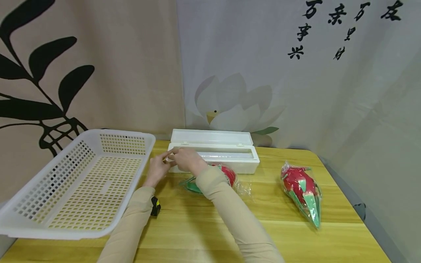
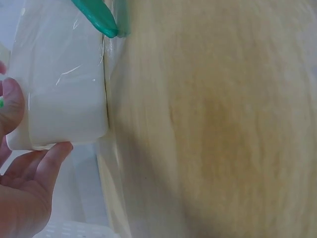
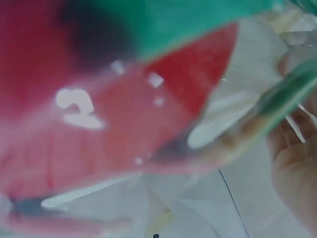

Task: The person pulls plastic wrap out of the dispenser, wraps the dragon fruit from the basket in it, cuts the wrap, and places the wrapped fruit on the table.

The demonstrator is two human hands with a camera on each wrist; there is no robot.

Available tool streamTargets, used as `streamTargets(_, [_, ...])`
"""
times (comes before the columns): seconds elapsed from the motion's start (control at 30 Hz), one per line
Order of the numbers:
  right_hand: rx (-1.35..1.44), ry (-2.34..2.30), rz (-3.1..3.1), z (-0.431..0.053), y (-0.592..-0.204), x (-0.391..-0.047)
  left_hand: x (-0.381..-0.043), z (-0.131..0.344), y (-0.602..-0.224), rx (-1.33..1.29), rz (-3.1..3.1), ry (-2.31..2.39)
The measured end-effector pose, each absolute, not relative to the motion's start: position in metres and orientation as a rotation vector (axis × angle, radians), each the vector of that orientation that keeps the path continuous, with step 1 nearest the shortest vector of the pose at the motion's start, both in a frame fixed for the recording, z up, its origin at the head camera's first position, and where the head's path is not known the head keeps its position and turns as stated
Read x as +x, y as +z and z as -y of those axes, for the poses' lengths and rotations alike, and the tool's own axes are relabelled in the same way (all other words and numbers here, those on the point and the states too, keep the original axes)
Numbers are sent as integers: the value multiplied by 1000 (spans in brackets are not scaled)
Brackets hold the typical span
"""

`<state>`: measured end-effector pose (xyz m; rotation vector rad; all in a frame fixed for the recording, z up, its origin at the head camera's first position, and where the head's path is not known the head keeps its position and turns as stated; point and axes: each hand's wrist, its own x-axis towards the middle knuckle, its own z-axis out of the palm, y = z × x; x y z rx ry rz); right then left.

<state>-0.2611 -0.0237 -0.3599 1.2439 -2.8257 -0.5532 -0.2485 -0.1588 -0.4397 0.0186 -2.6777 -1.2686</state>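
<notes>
A long white cling film dispenser [image 1: 230, 166] lies on the table, its lid [image 1: 210, 137] tilted back and a pale roll [image 1: 227, 155] showing inside. My left hand [image 1: 158, 170] is at the dispenser's left end, with thumb and fingers around its corner in the left wrist view. Beside it, my right hand [image 1: 189, 159] reaches in over the same corner, its fingertips close to the left ones; I cannot tell what it pinches. Under the right forearm, against the dispenser's front, lies a red and green dragon fruit [image 1: 227, 173] in clear wrap, partly hidden by the sleeve.
A second wrapped dragon fruit [image 1: 300, 190] lies on the right of the wooden table [image 1: 263, 233]. The large white perforated basket [image 1: 146, 153] stands at the left, close to the left arm. A printed curtain [image 1: 148, 65] hangs behind the table.
</notes>
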Motion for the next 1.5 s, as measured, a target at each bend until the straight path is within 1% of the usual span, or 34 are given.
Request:
streamTargets(0.3, [1284, -532, 2893, 17, -353, -265, -251, 160, -437, 34, 2675, -1302])
streamTargets(1.2, [1364, -355, 2944, 3, -359, -269, -250, 159, -438, 101, 2702, -1372])
streamTargets(1.37, [1327, -275, 3031, -17, -357, -275, -252, 154, -440, 53, 2690, -1330])
streamTargets(1.5, [1242, -114, 3130, -50, -353, -283, -251, 156, -439, 44, 2693, -1291])
